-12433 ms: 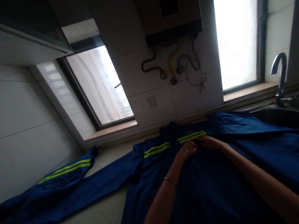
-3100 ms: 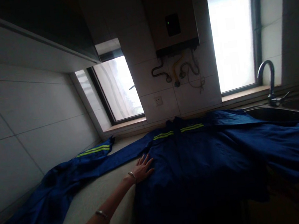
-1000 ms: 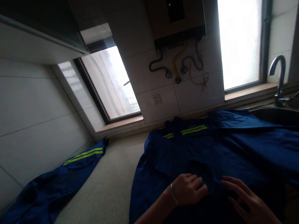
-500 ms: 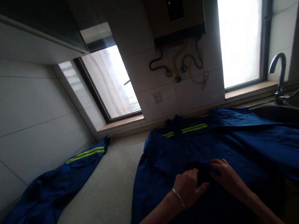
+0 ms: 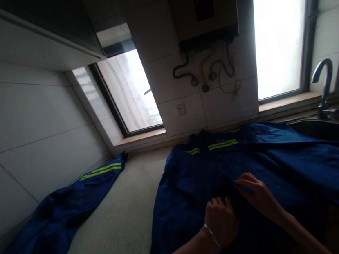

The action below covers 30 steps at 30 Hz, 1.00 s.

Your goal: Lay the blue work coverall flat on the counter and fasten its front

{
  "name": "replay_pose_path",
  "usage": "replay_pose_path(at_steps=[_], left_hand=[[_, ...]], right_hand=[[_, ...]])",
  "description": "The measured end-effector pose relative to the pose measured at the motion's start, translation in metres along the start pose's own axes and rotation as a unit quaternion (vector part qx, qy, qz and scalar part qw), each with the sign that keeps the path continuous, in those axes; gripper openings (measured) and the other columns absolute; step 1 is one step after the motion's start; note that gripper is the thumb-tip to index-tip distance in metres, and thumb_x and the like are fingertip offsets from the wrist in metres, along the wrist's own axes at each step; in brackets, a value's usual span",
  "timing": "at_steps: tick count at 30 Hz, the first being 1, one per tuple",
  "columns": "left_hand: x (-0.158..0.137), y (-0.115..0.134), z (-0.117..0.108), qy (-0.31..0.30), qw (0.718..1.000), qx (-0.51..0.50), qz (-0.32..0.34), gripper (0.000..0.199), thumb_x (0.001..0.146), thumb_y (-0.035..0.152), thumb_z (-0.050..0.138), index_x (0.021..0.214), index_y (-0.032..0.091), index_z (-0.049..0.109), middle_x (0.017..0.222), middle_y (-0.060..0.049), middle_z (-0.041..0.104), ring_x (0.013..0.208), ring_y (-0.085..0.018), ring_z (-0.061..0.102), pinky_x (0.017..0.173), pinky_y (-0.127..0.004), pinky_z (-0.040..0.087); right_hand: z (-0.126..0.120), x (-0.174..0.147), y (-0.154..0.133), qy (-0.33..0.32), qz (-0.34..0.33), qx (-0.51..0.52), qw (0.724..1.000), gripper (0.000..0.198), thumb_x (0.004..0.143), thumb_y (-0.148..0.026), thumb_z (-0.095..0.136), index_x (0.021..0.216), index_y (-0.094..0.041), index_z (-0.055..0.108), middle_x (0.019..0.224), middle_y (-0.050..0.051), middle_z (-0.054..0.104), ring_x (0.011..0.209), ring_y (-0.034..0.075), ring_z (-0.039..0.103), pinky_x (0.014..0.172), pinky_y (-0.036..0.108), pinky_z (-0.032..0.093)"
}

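Blue jacket [image 5: 180, 187]: 1, lower centre of the frame, apparently front up; the counter [image 5: 116, 220] bears its upper part, so the chest lies fairly flat, within reach of both hands.
Chest bands [image 5: 222, 144]: 2, yellow-green, just above centre of the jacket.
Left hand [image 5: 222, 221]: fingers curled over the dark cloth, probably to steady it; whether a fold is gripped, cannot tell.
Right hand [image 5: 256, 192]: thumb and forefinger in a narrow pinch on the jacket front, a hold suited to a small bit of cloth.
2nd blue garment [image 5: 85, 197]: left of the frame, along the tiled wall [image 5: 31, 107], apart from the jacket.
Sink [image 5: 308, 129]: right edge, beside the jacket's spread cloth.
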<state>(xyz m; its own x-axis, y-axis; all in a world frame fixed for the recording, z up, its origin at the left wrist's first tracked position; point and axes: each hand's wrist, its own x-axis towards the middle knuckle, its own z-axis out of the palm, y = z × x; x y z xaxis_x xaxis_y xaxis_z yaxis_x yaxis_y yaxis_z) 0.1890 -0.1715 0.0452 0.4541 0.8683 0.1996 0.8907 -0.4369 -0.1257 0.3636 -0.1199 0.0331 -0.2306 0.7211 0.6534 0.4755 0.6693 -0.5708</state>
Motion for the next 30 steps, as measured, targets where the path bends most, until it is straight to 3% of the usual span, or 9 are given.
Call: replay_pose_path(at_steps=[3,9,12,17,24,30], left_hand=[[-0.001,0.0,-0.001,0.004,0.999,0.023,0.031,0.025,0.077,0.026,0.05,0.092,0.008,0.06,0.087,-0.016,0.06,0.076,-0.027,0.058,0.061,-0.038,0.049],[0.001,0.0,0.003,-0.008,0.998,0.03,0.046,0.021,0.082,0.024,0.048,0.088,0.009,0.061,0.082,-0.013,0.061,0.074,-0.026,0.058,0.055,-0.036,0.05],[0.0,-0.001,0.002,-0.024,0.996,0.042,0.07,0.016,0.078,0.014,0.048,0.087,0.008,0.061,0.079,-0.013,0.061,0.072,-0.024,0.059,0.053,-0.034,0.049],[0.0,-0.005,0.002,-0.031,0.996,0.034,0.081,0.016,0.072,0.013,0.053,0.087,0.008,0.059,0.079,-0.012,0.06,0.071,-0.025,0.058,0.053,-0.034,0.048],[0.015,-0.022,-0.001,0.122,0.989,0.03,0.076,0.018,0.083,0.006,0.043,0.094,0.012,0.055,0.087,-0.008,0.059,0.081,-0.02,0.055,0.077,-0.035,0.048],[0.024,-0.042,0.005,0.138,0.983,0.011,0.123,0.003,0.083,0.017,0.051,0.085,0.014,0.053,0.089,-0.006,0.055,0.083,-0.019,0.054,0.075,-0.031,0.049]], right_hand=[[-0.003,-0.004,-0.003,-0.036,-0.013,0.003,0.999,0.019,0.087,-0.029,0.052,0.096,-0.024,0.068,0.091,0.006,0.06,0.088,0.017,0.056,0.077,0.029,0.05],[-0.002,-0.014,-0.004,-0.068,-0.011,0.028,0.997,0.018,0.087,-0.024,0.051,0.096,-0.025,0.067,0.101,0.005,0.06,0.099,0.018,0.054,0.085,0.032,0.048],[0.001,-0.016,-0.001,-0.069,-0.011,0.04,0.997,0.02,0.087,-0.024,0.05,0.099,-0.025,0.066,0.102,0.005,0.061,0.098,0.019,0.056,0.085,0.033,0.049],[0.004,-0.015,0.001,-0.064,-0.012,0.049,0.997,0.02,0.087,-0.026,0.05,0.099,-0.025,0.066,0.1,0.005,0.063,0.097,0.019,0.056,0.084,0.034,0.05],[0.005,-0.01,-0.004,-0.044,0.003,0.061,0.997,0.023,0.089,-0.028,0.047,0.1,-0.022,0.066,0.1,0.008,0.064,0.094,0.019,0.059,0.083,0.033,0.051],[0.014,-0.002,0.001,0.045,0.084,0.089,0.991,0.027,0.086,-0.037,0.051,0.096,-0.018,0.067,0.094,0.007,0.067,0.084,0.019,0.063,0.077,0.032,0.053]])
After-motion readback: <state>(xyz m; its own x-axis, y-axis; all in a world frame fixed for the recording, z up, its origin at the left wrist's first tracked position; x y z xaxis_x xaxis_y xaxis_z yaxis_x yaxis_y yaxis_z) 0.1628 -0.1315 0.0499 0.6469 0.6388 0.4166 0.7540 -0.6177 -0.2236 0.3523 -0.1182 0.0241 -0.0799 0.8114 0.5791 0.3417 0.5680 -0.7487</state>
